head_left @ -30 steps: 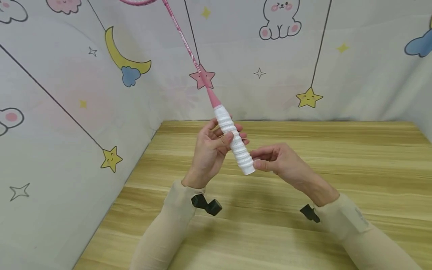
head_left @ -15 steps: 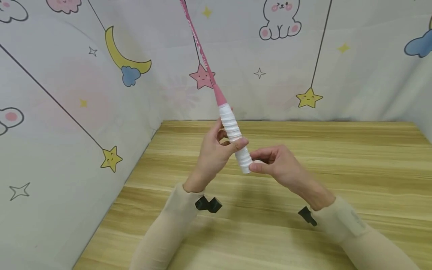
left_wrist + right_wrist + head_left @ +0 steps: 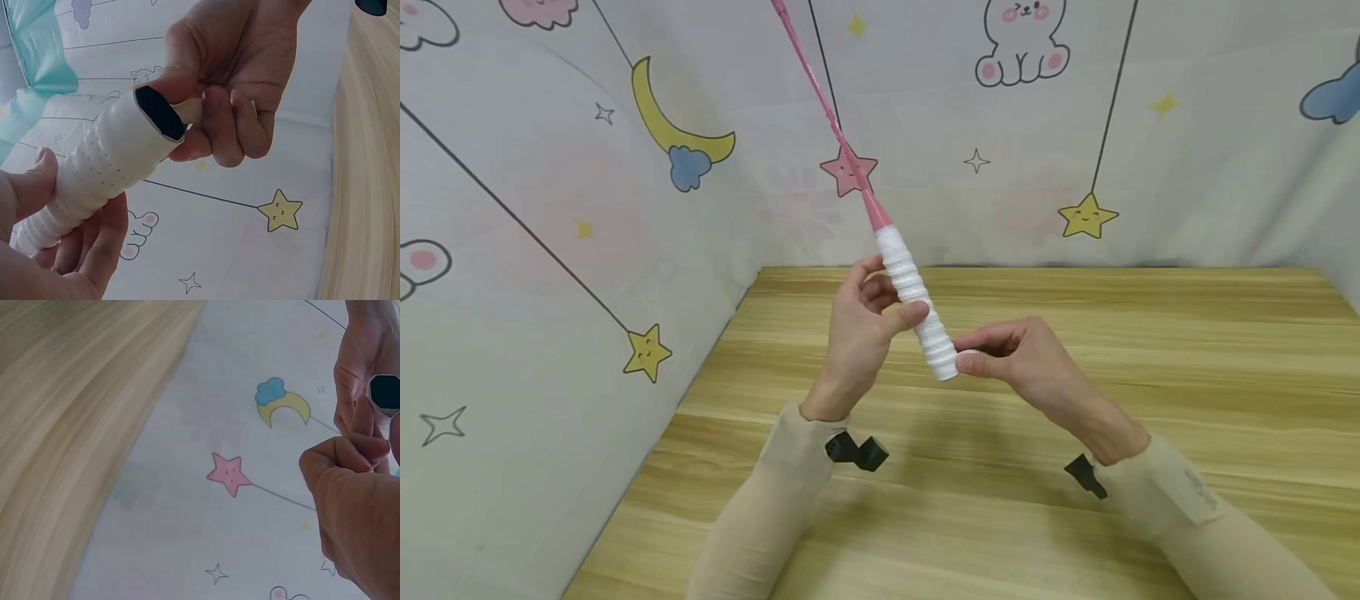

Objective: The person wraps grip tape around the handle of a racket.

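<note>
A pink badminton racket (image 3: 876, 208) is held tilted above the table, its shaft running out of the head view at the top. White ridged, perforated grip tape (image 3: 906, 271) wraps its handle. My left hand (image 3: 859, 342) grips the handle, thumb across the front and fingers behind. At the butt end, my right hand (image 3: 1045, 375) pinches a loose strip of the tape (image 3: 190, 111) between thumb and fingers. The dark flat butt cap (image 3: 159, 112) faces the left wrist camera. The racket's head is out of view.
Beneath the hands lies a wood-grain table (image 3: 1150, 517). A white cloth (image 3: 700, 225) printed with stars, moons and bears hangs behind and on the left. Small black devices sit at both cuffs. A teal ruffled cloth (image 3: 50, 81) shows in the left wrist view.
The racket swings right, then back left, turning about its length as the left thumb and fingers shift on the handle. The right hand stays by the butt; a bit of strip now shows there.
</note>
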Demonstrator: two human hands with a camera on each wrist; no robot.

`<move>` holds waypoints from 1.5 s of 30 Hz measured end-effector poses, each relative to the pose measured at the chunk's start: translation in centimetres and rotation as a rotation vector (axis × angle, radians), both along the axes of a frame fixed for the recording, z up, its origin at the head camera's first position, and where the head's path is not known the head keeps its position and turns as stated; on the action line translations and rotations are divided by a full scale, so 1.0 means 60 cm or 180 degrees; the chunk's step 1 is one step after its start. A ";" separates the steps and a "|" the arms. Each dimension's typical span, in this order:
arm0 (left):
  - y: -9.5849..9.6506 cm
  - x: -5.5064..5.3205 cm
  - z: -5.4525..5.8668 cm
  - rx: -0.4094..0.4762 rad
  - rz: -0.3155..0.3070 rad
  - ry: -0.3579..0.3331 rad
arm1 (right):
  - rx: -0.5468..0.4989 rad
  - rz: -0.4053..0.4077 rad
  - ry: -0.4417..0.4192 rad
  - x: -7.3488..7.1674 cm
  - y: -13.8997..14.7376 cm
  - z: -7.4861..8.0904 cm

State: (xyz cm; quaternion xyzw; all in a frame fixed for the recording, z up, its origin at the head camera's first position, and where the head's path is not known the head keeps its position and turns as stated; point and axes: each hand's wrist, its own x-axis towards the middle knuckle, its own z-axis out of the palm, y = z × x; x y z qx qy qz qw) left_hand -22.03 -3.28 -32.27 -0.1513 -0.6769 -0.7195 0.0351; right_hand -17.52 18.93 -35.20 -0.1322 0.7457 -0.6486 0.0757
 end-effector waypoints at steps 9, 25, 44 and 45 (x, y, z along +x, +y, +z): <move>-0.004 0.000 -0.004 0.0692 -0.0618 -0.0090 | -0.0107 -0.0124 -0.0088 -0.002 0.005 -0.003; -0.003 -0.004 -0.004 0.1059 -0.1143 -0.0001 | -0.0980 0.0718 -0.0371 -0.010 0.010 -0.009; 0.015 -0.004 -0.003 0.0115 -0.0233 -0.0014 | -0.0296 -0.0365 -0.0148 -0.005 -0.001 0.000; 0.015 -0.005 -0.003 0.0111 -0.0178 0.0004 | -0.0277 -0.0364 -0.0147 -0.005 -0.001 0.000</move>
